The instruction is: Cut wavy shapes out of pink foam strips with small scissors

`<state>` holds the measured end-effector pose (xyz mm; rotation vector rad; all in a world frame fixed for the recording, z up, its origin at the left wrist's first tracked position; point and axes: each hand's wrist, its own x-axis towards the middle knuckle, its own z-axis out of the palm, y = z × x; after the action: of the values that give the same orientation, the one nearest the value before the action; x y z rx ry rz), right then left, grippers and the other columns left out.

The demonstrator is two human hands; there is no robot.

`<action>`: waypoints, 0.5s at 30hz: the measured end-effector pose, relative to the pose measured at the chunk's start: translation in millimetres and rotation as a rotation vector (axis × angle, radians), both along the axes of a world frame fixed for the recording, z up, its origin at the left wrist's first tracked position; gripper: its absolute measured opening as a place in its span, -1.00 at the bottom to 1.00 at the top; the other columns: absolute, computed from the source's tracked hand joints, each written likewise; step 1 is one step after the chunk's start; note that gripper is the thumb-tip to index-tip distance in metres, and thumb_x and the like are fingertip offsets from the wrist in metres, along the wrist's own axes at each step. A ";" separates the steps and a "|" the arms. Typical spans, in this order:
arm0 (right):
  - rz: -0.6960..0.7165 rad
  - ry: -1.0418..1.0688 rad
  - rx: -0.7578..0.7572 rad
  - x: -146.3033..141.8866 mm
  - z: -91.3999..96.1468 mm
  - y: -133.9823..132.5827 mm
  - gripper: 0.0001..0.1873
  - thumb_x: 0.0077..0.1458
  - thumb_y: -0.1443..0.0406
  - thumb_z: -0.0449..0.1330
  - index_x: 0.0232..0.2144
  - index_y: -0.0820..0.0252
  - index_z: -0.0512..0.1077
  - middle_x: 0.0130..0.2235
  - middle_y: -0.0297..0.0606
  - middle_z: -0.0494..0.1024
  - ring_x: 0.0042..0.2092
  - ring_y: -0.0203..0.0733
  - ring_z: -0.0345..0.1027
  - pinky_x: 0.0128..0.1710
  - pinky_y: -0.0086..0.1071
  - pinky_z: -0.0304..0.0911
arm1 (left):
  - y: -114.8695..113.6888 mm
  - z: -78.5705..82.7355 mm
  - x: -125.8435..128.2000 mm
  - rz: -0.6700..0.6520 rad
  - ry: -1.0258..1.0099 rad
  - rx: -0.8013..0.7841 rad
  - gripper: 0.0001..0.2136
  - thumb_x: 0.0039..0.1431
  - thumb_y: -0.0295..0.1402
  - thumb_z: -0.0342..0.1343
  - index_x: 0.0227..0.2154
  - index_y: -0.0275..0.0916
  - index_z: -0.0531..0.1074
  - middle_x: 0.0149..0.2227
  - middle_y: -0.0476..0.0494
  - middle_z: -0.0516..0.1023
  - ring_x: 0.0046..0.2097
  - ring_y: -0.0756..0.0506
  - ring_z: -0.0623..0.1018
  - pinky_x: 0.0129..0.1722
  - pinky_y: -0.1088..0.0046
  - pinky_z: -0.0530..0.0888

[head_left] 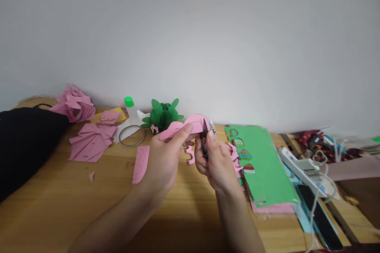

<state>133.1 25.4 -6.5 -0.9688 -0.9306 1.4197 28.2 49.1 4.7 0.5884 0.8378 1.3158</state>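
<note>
My left hand (166, 154) pinches a strip of pink paper (197, 120) with a curved, wavy edge, raised above the table. In my right hand (216, 162) is a pair of scissors (204, 132), its dark blades pointing up at the paper's right end. The fingers hide most of the scissor handles. Behind the paper stands a green paper figure (164, 115) with a pleated round body and leaf shapes on top. Below the hands, a small curved pink cutout (190, 155) and a pink paper piece (141, 164) with drawn lines lie on the wood.
Folded pink paper (93, 142), a roll of tape (132, 136) and a green-capped glue bottle (132, 110) are to the left, near a black bag (29, 146). On the right lie green sheets (267, 166), a power strip (305, 172) with cables and a phone (319, 217).
</note>
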 end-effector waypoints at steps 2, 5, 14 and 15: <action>0.002 0.001 0.004 -0.1 0.5 -0.6 -0.49 0.13 -0.12 0.15 -0.53 0.18 0.27 -0.72 -0.61 0.04 -0.71 -0.51 -0.27 -0.76 -0.60 -0.27 | 0.3 0.2 -0.1 0.004 -0.009 -0.007 -0.93 -0.08 -0.35 0.33 -0.56 -0.20 0.58 -0.51 -0.01 0.55 -0.41 -0.03 0.50 -0.37 0.47 0.47; 0.006 -0.005 0.006 0.4 -0.2 -1.3 -0.49 0.14 -0.10 0.15 -0.54 0.19 0.27 -0.72 -0.61 0.04 -0.70 -0.51 -0.27 -0.75 -0.61 -0.26 | 0.2 -1.0 -0.9 0.004 -0.013 -0.008 -0.92 -0.09 -0.34 0.34 -0.57 -0.19 0.58 -0.51 0.00 0.55 -0.40 -0.03 0.50 -0.37 0.46 0.47; 0.022 -0.030 0.017 3.4 -4.1 -1.1 -0.51 0.19 -0.07 0.13 -0.52 0.19 0.28 -0.71 -0.59 0.07 -0.70 -0.50 -0.25 -0.74 -0.60 -0.25 | 0.2 -1.3 -1.4 -0.014 0.015 0.021 -0.89 -0.07 -0.29 0.32 -0.58 -0.19 0.56 -0.54 0.01 0.51 -0.45 -0.02 0.44 -0.40 0.44 0.41; 0.025 -0.033 0.018 3.5 -4.2 -1.4 -0.52 0.19 -0.07 0.12 -0.52 0.19 0.28 -0.71 -0.59 0.06 -0.69 -0.50 -0.25 -0.74 -0.60 -0.25 | 0.1 -1.2 -1.6 -0.015 0.016 0.019 -0.89 -0.07 -0.29 0.32 -0.58 -0.18 0.56 -0.55 0.01 0.50 -0.46 -0.01 0.43 -0.41 0.44 0.40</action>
<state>136.6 24.0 -10.7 -0.9731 -0.9817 1.4175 26.6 49.1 3.4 0.6192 0.8335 1.3083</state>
